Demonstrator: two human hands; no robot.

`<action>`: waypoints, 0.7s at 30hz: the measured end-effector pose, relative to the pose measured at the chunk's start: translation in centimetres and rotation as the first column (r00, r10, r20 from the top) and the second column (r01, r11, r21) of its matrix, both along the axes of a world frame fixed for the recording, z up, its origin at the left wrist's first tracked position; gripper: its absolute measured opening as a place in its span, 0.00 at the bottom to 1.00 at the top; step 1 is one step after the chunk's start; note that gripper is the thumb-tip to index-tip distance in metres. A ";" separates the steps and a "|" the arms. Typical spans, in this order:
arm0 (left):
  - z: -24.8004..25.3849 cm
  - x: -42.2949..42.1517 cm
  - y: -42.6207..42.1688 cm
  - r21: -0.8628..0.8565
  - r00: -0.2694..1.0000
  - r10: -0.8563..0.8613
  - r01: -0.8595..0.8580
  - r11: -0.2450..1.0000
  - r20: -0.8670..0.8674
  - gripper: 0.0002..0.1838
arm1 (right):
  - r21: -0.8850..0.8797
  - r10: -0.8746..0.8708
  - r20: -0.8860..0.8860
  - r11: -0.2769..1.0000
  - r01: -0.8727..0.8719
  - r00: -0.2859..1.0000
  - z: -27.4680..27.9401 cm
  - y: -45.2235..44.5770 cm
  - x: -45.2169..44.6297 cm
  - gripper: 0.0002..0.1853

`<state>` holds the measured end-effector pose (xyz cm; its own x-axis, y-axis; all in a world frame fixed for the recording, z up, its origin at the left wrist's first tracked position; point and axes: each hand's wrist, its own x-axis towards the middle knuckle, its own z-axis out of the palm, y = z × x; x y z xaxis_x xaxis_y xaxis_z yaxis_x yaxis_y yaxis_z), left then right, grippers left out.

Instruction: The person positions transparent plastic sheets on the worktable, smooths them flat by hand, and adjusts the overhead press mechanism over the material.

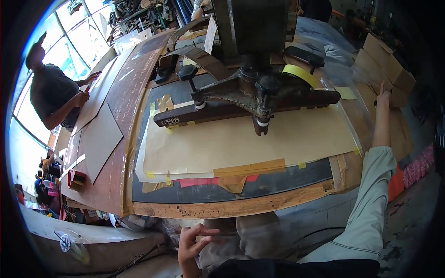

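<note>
My left hand is in front of the bench's wooden edge, above my lap, fingers bent and thumb a little apart, with nothing visible in it. My right hand reaches far to the right beside a cardboard box, one finger stretched out; its other fingers are small and unclear. A cream sheet with yellow tape tabs lies on a dark board. Across the sheet's back edge rests a dark bar marked "BOY", under a black metal press arm.
A yellow tape roll sits on the press. At the left, a person stands over large boards. A grey-brown panel and a red cup are on the left table. Clear plastic lies at the back right.
</note>
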<state>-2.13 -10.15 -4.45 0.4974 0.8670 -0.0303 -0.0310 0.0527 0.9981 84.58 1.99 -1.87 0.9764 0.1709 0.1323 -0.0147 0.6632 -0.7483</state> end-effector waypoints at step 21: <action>-0.2 1.4 1.2 -0.087 0.999 -0.034 0.035 0.996 0.007 0.12 | -0.416 -0.022 0.035 0.909 0.034 0.999 -2.9 7.0 -2.0 0.16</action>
<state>-0.70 -8.96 -4.61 0.5274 0.8435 -0.1018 -0.0336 0.1405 0.9895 82.61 9.00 -4.82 0.9784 0.1892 0.0832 0.0250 0.2913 -0.9563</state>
